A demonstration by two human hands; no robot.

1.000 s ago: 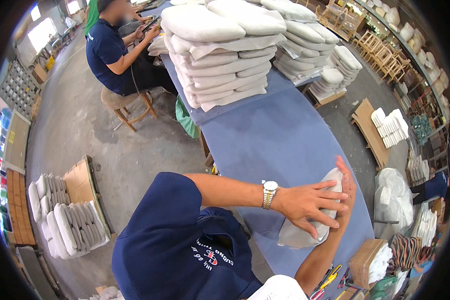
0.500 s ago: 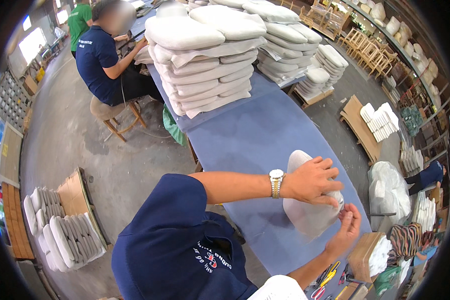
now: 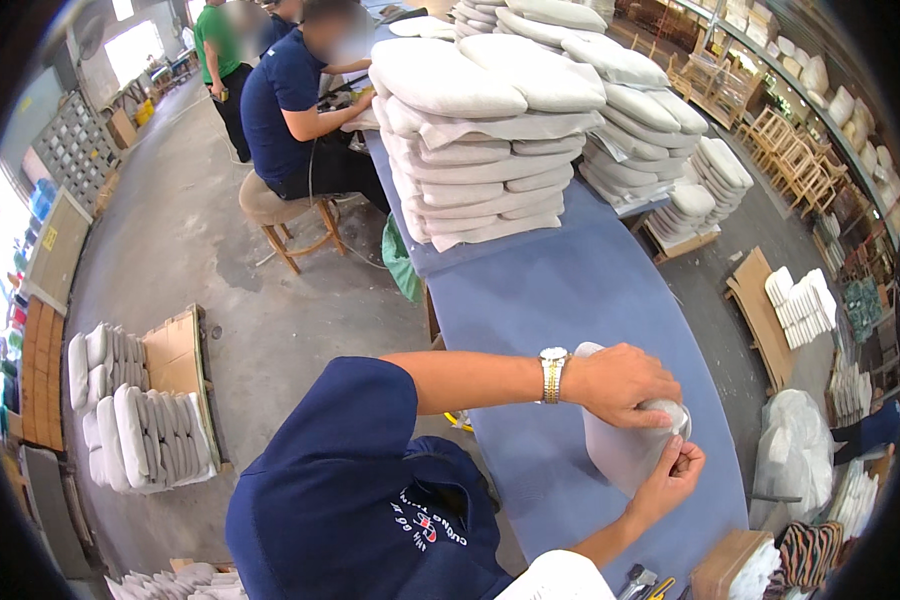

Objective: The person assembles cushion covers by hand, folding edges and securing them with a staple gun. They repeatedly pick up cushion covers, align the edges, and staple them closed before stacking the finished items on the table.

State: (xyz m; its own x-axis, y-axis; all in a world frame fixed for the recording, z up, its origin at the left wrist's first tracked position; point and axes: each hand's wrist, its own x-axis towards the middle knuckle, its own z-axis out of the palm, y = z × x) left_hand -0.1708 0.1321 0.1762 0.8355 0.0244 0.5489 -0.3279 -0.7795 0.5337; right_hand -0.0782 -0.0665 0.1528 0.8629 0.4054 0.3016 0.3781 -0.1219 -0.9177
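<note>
A pale grey-white padded seat cushion stands on edge, tilted, on the blue-covered table. My left hand, below a wristwatch, curls over its upper part with the thumb along the near right corner. Just under that corner my right hand pinches the edge of the cushion's cover, fingers bent together. The two hands are close but apart. Folds of fabric gather at the corner between them. Part of the cushion is hidden behind my left hand and wrist.
Tall stacks of similar cushions stand at the table's far end, where a seated person works. Hand tools and a cardboard box lie near the right corner. More cushions sit on pallets at left.
My view has swung left, so the surroundings shift right in it. The cushion has turned slightly in my hands, and my right hand has come nearer the left at the corner.
</note>
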